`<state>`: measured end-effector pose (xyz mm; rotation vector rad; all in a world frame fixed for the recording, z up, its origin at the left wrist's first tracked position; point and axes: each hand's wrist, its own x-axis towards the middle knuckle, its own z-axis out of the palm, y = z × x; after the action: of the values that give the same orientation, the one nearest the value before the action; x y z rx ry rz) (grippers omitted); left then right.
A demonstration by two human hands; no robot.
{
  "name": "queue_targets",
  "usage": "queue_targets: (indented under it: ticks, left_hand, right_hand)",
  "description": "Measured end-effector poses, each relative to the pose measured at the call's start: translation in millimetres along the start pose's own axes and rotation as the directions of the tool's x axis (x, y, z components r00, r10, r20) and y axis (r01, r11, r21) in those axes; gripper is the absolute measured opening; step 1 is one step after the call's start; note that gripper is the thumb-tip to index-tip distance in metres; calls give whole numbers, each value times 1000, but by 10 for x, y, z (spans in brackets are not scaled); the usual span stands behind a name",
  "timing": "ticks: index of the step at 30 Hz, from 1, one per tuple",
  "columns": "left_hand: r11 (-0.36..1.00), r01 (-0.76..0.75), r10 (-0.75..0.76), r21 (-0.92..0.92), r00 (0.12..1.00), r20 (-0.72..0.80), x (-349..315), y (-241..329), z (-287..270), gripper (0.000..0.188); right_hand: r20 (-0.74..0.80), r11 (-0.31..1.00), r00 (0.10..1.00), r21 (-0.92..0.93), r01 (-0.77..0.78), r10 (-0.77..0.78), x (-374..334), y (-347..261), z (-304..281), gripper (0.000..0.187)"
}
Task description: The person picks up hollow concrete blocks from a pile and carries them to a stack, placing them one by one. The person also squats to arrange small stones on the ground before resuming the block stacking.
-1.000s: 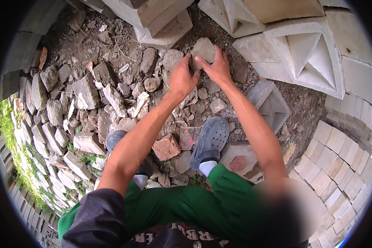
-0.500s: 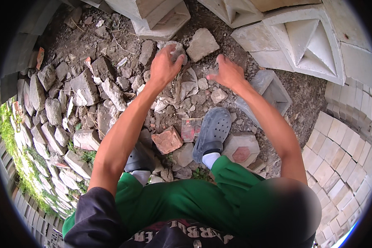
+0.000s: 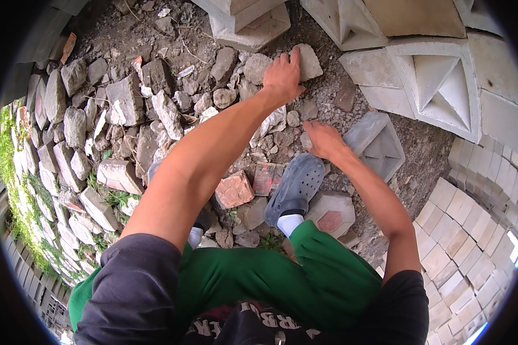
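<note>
My left hand [image 3: 283, 73] reaches far forward over a flat, pale grey stone [image 3: 311, 62]. Its fingers lie across the stone's left part, and the thumb sits by the lower edge; the hand hides that side. Left of it, touching or nearly so, lies a rounded grey stone [image 3: 256, 69]. Lower and to the right, my right hand [image 3: 324, 140] is closed on a small pale stone [image 3: 305, 141], mostly covered by the fingers. Between the hands lie a small round stone [image 3: 293, 118] and a crumpled whitish wrapper [image 3: 272, 122].
Broken rubble [image 3: 121, 103] covers the ground on the left. A grey hollow concrete block [image 3: 377, 144] lies beside my right forearm. Patterned concrete blocks [image 3: 434, 86] stand at the upper right, above stacked pavers [image 3: 466, 230]. A reddish brick chunk [image 3: 234, 190] lies near my grey clog [image 3: 296, 187].
My left hand has moved right, from the rounded stone onto the flat stone. My right hand has come down and closed on the small pale stone. The view has shifted slightly.
</note>
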<state>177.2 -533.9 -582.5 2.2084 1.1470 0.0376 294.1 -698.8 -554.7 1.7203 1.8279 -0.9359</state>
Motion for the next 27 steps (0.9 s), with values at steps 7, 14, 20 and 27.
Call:
queue_targets:
  ticks: [7, 14, 20, 27]
  left_hand:
    - [997, -57, 49, 52, 988, 148, 41, -103, -233, 95]
    - [971, -235, 227, 36, 961, 156, -390, -410, -789, 92]
    - [978, -174, 128, 117, 937, 325, -1116, -862, -1234, 93]
    - [984, -67, 23, 162, 964, 264, -1751, -1474, -1106, 90]
  right_hand:
    - [-36, 944, 998, 326, 57, -48, 6, 219, -125, 60]
    - [-130, 995, 991, 97, 33, -20, -33, -86, -180, 49]
    - [-233, 935, 931, -284, 212, -282, -76, -767, -51, 48]
    - [-67, 722, 740, -292, 627, -669, -214, -1587, 446, 105]
